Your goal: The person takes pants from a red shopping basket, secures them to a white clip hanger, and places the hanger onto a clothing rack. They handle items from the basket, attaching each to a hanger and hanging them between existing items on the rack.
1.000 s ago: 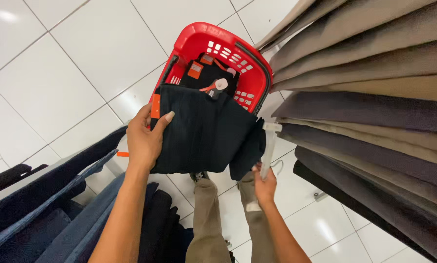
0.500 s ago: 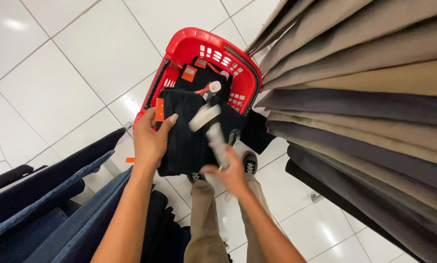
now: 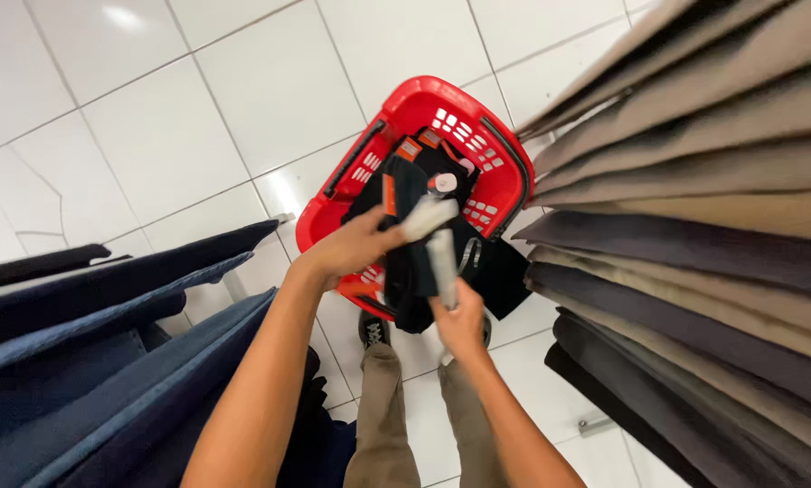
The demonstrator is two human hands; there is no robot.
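Now I see one black garment (image 3: 414,262) hanging lengthwise, its long axis running from my hands down toward the one red basket (image 3: 396,117) on the white tiled floor (image 3: 152,117). My left hand (image 3: 356,246) is closed on the garment's upper left edge, fingers pinching the cloth. My right hand (image 3: 460,321) sits just below it, curled around one pale hanger piece (image 3: 442,253) that points up and away from me. Two hands, one garment, held over the basket between folded trousers (image 3: 695,181) right and dark jeans (image 3: 107,343) left.
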